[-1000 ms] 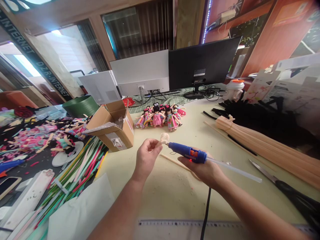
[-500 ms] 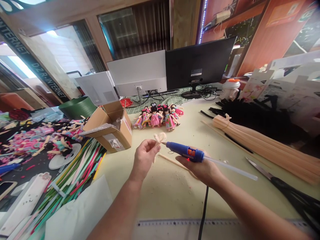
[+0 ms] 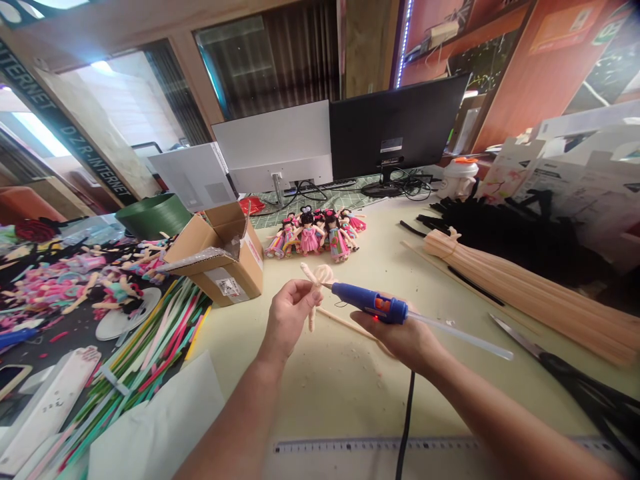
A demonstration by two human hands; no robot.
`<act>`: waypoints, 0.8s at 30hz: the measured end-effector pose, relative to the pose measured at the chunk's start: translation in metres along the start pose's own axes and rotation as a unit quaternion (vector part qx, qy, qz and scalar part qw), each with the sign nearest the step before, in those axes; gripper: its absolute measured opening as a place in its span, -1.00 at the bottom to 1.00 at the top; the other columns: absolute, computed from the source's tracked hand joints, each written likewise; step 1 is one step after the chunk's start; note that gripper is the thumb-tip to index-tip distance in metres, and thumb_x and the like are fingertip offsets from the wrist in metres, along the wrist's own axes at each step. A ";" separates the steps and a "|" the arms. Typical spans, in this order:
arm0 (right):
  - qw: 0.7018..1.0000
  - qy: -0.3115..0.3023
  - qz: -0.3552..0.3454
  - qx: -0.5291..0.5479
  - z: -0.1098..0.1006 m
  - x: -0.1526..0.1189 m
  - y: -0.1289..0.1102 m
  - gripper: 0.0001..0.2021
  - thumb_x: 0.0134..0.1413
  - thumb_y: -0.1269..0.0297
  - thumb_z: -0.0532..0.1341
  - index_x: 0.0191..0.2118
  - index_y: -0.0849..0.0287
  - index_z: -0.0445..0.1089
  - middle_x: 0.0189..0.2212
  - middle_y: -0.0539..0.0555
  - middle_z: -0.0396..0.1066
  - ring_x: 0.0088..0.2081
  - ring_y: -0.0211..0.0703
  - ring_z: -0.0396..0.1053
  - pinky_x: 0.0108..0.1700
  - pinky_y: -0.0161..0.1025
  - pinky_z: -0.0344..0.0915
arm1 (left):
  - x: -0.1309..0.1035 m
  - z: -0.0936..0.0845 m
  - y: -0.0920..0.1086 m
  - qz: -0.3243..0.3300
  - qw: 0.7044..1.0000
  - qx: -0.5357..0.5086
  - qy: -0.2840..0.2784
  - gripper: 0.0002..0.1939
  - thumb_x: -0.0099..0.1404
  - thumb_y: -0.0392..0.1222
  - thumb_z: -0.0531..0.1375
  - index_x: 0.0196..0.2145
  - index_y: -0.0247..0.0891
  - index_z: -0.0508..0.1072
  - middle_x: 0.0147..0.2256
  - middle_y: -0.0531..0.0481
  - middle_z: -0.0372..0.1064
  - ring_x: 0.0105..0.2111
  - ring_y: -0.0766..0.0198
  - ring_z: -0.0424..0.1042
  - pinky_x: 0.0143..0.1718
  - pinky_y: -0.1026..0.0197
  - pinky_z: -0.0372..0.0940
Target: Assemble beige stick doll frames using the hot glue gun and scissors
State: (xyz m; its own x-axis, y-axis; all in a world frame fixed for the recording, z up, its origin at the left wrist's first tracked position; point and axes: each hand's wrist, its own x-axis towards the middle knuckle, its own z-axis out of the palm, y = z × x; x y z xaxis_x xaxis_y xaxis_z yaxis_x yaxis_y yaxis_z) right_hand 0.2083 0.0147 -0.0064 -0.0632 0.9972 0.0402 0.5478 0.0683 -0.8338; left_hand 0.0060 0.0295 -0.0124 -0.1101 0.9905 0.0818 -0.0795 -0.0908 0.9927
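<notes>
Between thumb and fingers, my left hand [image 3: 290,312] pinches a cream pipe-cleaner figure [image 3: 324,273] with a rounded loop and short limbs sticking out. My right hand [image 3: 400,333] is wrapped around a blue hot glue gun [image 3: 370,301], whose red light glows. The gun's nozzle points left and meets the figure beside my left fingertips; whether glue is coming out is too small to tell. A clear glue stick [image 3: 463,333] juts from the gun's back. Below the gun a loose cream pipe cleaner [image 3: 345,322] lies on the table, partly behind my right hand.
Several finished dolls [image 3: 310,233] stand ahead, right of an open cardboard box [image 3: 220,260]. Coloured pipe cleaners [image 3: 145,340] lie at left. On the right are a peach pipe-cleaner bundle [image 3: 520,287], a black pile [image 3: 540,233] and scissors [image 3: 545,360]. A ruler [image 3: 380,445] crosses the front.
The cream figure has turned slightly in my left fingers, so its upper-left limb and lower limb show more clearly. The glue gun has stayed nearly in place.
</notes>
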 end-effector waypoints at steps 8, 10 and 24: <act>1.000 0.006 -0.008 0.003 0.000 0.000 -0.001 -0.64 -0.10 -0.14 0.24 -0.42 0.09 0.44 -0.64 -0.06 0.34 -0.61 -0.23 0.24 -0.58 -0.28 0.22 | -0.001 0.001 0.000 -0.004 1.000 -0.006 -0.003 -0.70 0.09 -0.07 0.32 -0.27 -0.30 0.45 -0.38 -0.02 0.46 -0.36 0.28 0.44 -0.24 0.20 0.31; 1.000 0.003 -0.007 0.009 0.000 0.000 -0.001 -0.63 -0.10 -0.14 0.24 -0.41 0.09 0.44 -0.64 -0.06 0.34 -0.62 -0.24 0.24 -0.57 -0.27 0.23 | -0.001 0.001 0.001 -0.004 1.000 -0.007 -0.004 -0.70 0.09 -0.07 0.32 -0.27 -0.30 0.45 -0.38 -0.03 0.46 -0.36 0.28 0.44 -0.24 0.20 0.31; 1.000 -0.007 0.008 0.010 -0.003 0.001 -0.005 -0.62 -0.10 -0.14 0.23 -0.40 0.11 0.47 -0.61 -0.03 0.39 -0.59 -0.21 0.30 -0.54 -0.25 0.28 | 0.000 0.000 0.000 -0.006 1.000 -0.022 -0.011 -0.66 0.10 -0.04 0.31 -0.24 -0.30 0.45 -0.38 -0.03 0.48 -0.36 0.28 0.44 -0.23 0.20 0.30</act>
State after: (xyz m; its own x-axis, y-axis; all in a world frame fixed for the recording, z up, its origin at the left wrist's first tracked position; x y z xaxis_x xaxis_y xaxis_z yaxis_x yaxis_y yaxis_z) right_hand 0.2075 0.0149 -0.0005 -0.0659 0.9977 0.0184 0.5316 0.0507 -0.8455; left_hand 0.0062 0.0295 -0.0127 -0.0873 0.9935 0.0726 -0.1250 -0.0832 0.9887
